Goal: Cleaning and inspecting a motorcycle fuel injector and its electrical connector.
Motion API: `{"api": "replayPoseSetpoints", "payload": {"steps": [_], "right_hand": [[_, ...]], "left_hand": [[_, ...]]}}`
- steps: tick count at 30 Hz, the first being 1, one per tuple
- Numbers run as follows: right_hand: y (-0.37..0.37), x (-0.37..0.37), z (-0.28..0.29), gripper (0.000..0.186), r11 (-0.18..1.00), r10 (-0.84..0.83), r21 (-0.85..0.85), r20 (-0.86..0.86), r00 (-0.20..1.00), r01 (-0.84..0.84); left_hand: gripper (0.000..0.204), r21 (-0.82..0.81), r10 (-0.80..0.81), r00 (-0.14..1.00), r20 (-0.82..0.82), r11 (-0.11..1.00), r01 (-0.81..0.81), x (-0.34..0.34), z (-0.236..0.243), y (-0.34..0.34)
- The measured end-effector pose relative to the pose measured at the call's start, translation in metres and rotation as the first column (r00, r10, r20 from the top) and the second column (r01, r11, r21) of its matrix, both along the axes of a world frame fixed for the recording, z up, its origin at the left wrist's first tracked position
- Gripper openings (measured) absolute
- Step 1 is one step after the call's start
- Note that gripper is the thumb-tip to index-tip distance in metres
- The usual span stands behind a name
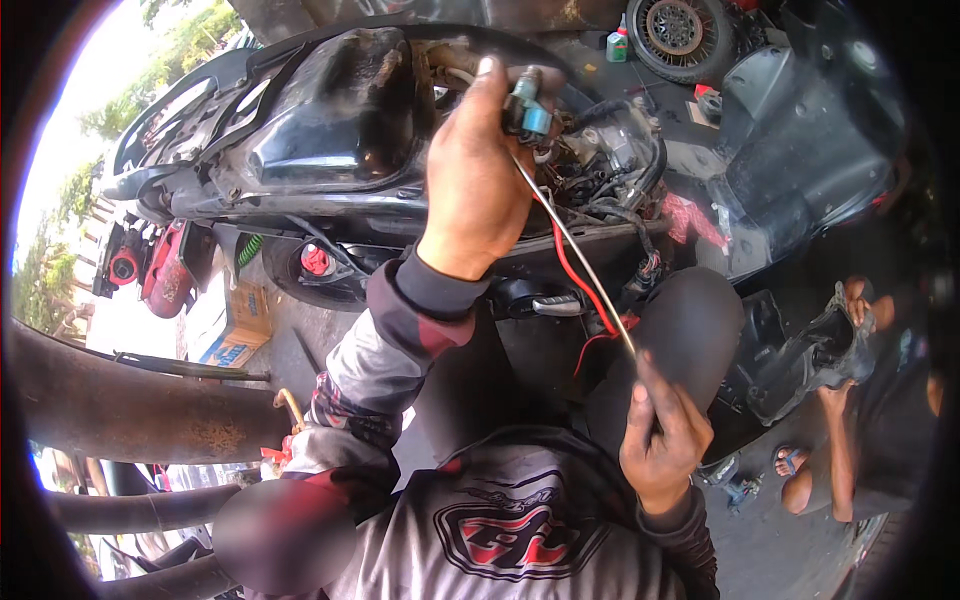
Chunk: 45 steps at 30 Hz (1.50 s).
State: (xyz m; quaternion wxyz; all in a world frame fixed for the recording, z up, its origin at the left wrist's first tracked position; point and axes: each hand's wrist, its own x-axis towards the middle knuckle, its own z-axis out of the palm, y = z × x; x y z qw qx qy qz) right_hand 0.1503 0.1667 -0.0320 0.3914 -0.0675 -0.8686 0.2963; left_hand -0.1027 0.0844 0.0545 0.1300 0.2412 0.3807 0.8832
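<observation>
My left hand [478,185] is raised over the motor scooter [350,150], closed round a small black part with a blue plug [530,115], which looks like a fuel injector. From beside that part a thin metal rod [575,245] slants down to my right hand [665,435]. The fingertips of my right hand pinch its lower end. Whether the rod's upper tip touches the part, I cannot tell. A red wire [575,265] hangs below my left hand, alongside the rod. Behind the part lie the scooter's exposed engine and hoses [615,165].
At the right another person's hands [838,395] hold a dark plastic cover [800,365]. A loose wheel [675,35] and a small bottle [617,42] stand at the far side. A cardboard box [235,320] sits at the left, near thick rusty pipes [150,405].
</observation>
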Motion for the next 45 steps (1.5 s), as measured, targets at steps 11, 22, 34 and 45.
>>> {"api": "replayPoseSetpoints", "payload": {"steps": [11,22,34,45], "right_hand": [[0.024,0.049,0.039,0.032,0.991,-0.115,0.081,0.165,0.980,0.103],[0.023,0.058,0.075,0.041,0.964,-0.199,0.235,0.318,0.927,0.126],[0.027,0.043,0.089,0.045,0.993,-0.022,-0.104,0.268,0.963,0.052],[0.032,0.044,0.057,0.024,0.512,0.304,-0.854,0.278,0.911,0.090]], "left_hand": [[0.039,-0.128,-0.054,0.953,-0.300,0.992,0.017,0.014,-0.017,0.025],[0.039,-0.148,-0.033,0.892,-0.451,0.988,-0.038,0.007,-0.030,0.021],[0.037,-0.037,-0.016,0.923,-0.383,0.999,0.001,0.005,-0.049,0.024],[0.039,-0.113,0.045,0.909,-0.415,0.988,-0.101,0.005,-0.055,0.026]]}}
